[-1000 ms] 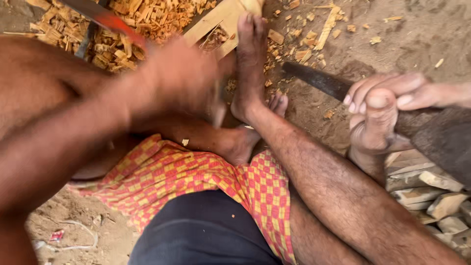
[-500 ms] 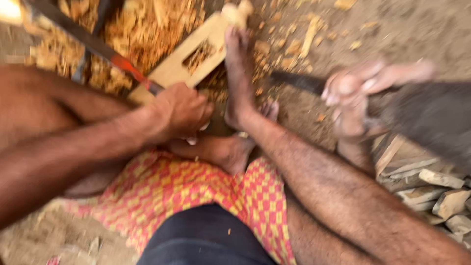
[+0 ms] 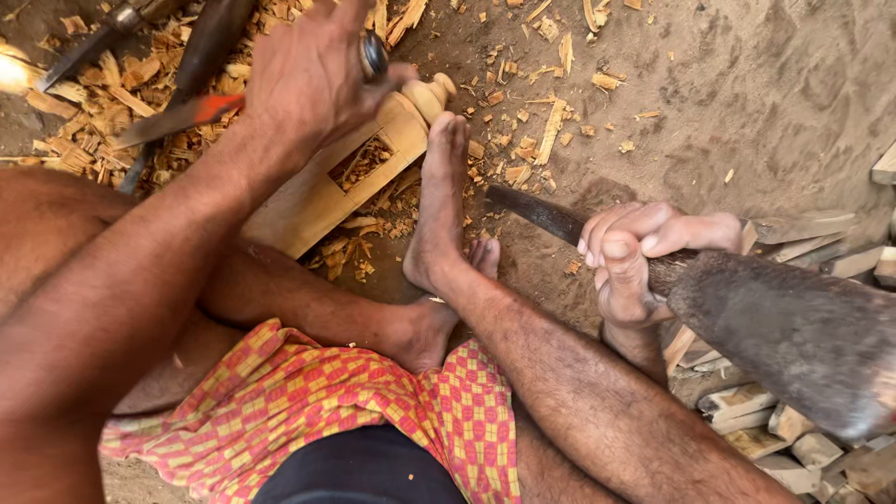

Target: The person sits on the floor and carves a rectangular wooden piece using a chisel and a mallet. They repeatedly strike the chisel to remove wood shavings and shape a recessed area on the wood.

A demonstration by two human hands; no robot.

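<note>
We see bare arms, no sleeves, no watch or wristband on either wrist. Left hand (image 3: 313, 79): one chunky ring (image 3: 373, 56) on a finger, dark metal band with a rounded dark top. Right hand (image 3: 644, 257): no rings visible on its fingers (image 3: 607, 224). Legs bare from the knee down, feet bare, no sandals. Around the waist and thighs a wrapped cloth (image 3: 308, 411): small check pattern in red, orange and yellow, edges loose and creased. Just below the cloth, at the frame bottom, a plain dark navy garment (image 3: 359, 476), no print or seams we can make out.
</note>
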